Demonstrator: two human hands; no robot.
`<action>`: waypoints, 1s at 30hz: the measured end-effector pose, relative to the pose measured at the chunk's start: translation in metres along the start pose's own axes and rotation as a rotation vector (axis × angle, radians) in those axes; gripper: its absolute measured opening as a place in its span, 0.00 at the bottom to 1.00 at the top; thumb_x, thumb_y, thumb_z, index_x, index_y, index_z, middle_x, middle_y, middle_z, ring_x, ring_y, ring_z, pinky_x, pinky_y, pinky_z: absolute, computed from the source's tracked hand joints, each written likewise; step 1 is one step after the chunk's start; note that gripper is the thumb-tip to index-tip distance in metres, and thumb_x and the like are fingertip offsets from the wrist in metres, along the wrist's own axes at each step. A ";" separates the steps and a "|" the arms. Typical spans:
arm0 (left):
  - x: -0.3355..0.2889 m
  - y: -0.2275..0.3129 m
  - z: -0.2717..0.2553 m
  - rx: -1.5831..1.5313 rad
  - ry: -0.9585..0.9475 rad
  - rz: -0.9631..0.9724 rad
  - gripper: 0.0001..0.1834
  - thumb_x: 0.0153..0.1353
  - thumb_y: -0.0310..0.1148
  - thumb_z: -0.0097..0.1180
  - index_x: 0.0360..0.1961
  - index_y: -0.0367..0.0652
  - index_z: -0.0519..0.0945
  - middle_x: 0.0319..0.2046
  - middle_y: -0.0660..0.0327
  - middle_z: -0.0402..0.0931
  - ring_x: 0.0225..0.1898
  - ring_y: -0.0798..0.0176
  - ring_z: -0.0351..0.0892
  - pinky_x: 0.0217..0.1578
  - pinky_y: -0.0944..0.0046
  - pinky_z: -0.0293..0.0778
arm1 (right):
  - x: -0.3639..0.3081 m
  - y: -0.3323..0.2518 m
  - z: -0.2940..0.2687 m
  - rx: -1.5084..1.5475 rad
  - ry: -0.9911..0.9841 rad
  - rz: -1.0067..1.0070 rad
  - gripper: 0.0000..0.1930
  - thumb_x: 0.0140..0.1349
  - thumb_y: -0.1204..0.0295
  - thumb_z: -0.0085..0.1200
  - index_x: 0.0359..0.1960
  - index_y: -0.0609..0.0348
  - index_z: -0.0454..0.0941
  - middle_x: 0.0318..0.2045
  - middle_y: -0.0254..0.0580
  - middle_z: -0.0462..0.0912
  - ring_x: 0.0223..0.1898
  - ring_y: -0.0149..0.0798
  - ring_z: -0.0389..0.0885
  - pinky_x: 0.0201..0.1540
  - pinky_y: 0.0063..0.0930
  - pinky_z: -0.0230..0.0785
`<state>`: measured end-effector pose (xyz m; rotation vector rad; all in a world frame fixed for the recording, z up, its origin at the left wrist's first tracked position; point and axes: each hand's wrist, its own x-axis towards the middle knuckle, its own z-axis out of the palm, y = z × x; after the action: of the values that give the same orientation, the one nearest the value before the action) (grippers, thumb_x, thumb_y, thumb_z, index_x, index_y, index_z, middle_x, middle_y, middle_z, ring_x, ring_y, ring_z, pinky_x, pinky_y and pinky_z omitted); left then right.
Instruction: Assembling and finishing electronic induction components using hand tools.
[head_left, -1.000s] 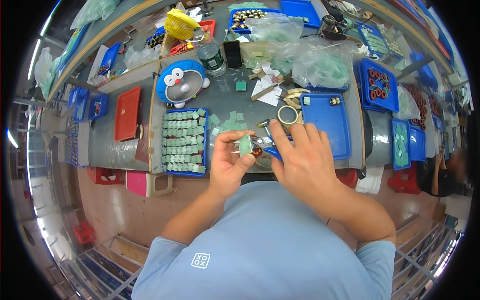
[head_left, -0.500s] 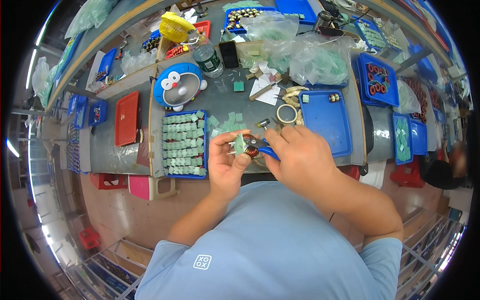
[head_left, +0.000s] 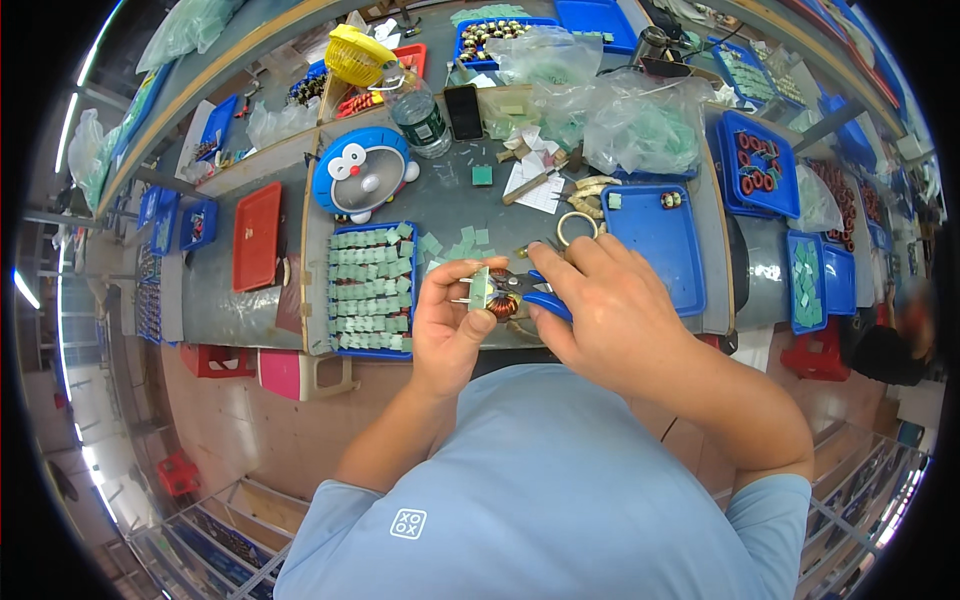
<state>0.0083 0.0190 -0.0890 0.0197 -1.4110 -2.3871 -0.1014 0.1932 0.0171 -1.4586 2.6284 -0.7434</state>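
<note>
Between the thumb and fingers of my left hand (head_left: 442, 335) is a copper-wound coil (head_left: 502, 304) fixed to a small pale green board (head_left: 480, 290), with thin pins standing out on the left. My right hand (head_left: 622, 308) grips blue-handled pliers (head_left: 548, 305), their handles spread. The jaws reach the coil beside the board; whether they touch a wire is too small to tell. Loose green boards (head_left: 466, 245) lie just beyond my left hand. A blue tray (head_left: 413, 290) to the left holds rows of similar green-topped pieces.
A blue tray (head_left: 655, 235) with a few small parts stands at right, near a cream-coloured ring (head_left: 577, 229). Farther back are a round blue cartoon-faced fan (head_left: 360, 172), a water bottle (head_left: 423, 125), a phone (head_left: 462, 110) and plastic bags (head_left: 640, 130). Wooden dividers (head_left: 712, 220) edge the bench.
The pliers' handles have spread apart, and my right hand has opened its grip a little and shifted slightly right. My left hand still holds the coil in nearly the same place.
</note>
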 end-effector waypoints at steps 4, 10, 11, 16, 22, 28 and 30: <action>-0.002 0.001 0.003 0.091 0.033 0.019 0.30 0.64 0.35 0.69 0.61 0.41 0.67 0.63 0.47 0.72 0.61 0.59 0.76 0.60 0.58 0.77 | -0.003 -0.003 0.000 0.005 0.002 0.010 0.25 0.57 0.67 0.64 0.55 0.69 0.80 0.36 0.48 0.79 0.40 0.49 0.78 0.38 0.43 0.73; -0.006 -0.001 0.007 0.168 0.068 0.070 0.30 0.63 0.33 0.71 0.61 0.41 0.67 0.64 0.47 0.72 0.60 0.59 0.76 0.59 0.58 0.78 | -0.005 -0.005 0.000 -0.009 0.002 0.003 0.26 0.57 0.68 0.64 0.56 0.70 0.80 0.37 0.49 0.78 0.41 0.49 0.78 0.39 0.41 0.75; -0.007 -0.001 0.006 0.167 0.067 0.070 0.30 0.63 0.33 0.71 0.61 0.41 0.67 0.64 0.47 0.72 0.60 0.59 0.76 0.59 0.58 0.78 | -0.005 -0.005 0.000 -0.004 0.002 -0.004 0.25 0.57 0.68 0.64 0.56 0.70 0.80 0.36 0.49 0.79 0.41 0.49 0.79 0.40 0.42 0.75; -0.011 0.003 -0.001 0.116 -0.011 0.007 0.31 0.62 0.36 0.72 0.60 0.40 0.68 0.64 0.46 0.72 0.59 0.58 0.78 0.58 0.57 0.79 | -0.007 -0.002 0.009 0.026 0.025 0.005 0.22 0.56 0.69 0.65 0.51 0.68 0.82 0.34 0.49 0.81 0.40 0.49 0.80 0.39 0.42 0.76; -0.006 0.002 -0.007 -0.007 0.006 -0.027 0.35 0.63 0.45 0.70 0.63 0.41 0.67 0.62 0.48 0.75 0.58 0.57 0.79 0.60 0.56 0.76 | -0.007 0.005 0.000 0.165 0.082 0.052 0.18 0.54 0.70 0.67 0.46 0.62 0.82 0.32 0.47 0.80 0.38 0.50 0.80 0.38 0.43 0.74; -0.004 0.007 -0.005 -0.008 -0.003 -0.037 0.34 0.63 0.43 0.71 0.63 0.42 0.68 0.63 0.46 0.73 0.62 0.54 0.77 0.60 0.54 0.77 | -0.007 -0.007 -0.006 -0.051 0.049 -0.010 0.25 0.55 0.67 0.65 0.55 0.64 0.80 0.35 0.45 0.78 0.40 0.47 0.78 0.38 0.41 0.72; -0.004 0.006 -0.003 -0.013 0.013 -0.017 0.33 0.62 0.42 0.72 0.61 0.41 0.68 0.63 0.44 0.73 0.61 0.56 0.77 0.58 0.56 0.80 | -0.007 -0.010 -0.006 -0.055 0.002 -0.010 0.27 0.56 0.66 0.64 0.57 0.67 0.79 0.37 0.46 0.78 0.42 0.47 0.77 0.38 0.41 0.71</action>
<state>0.0140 0.0146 -0.0864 0.0438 -1.3954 -2.4056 -0.0915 0.1964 0.0250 -1.4863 2.6660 -0.6787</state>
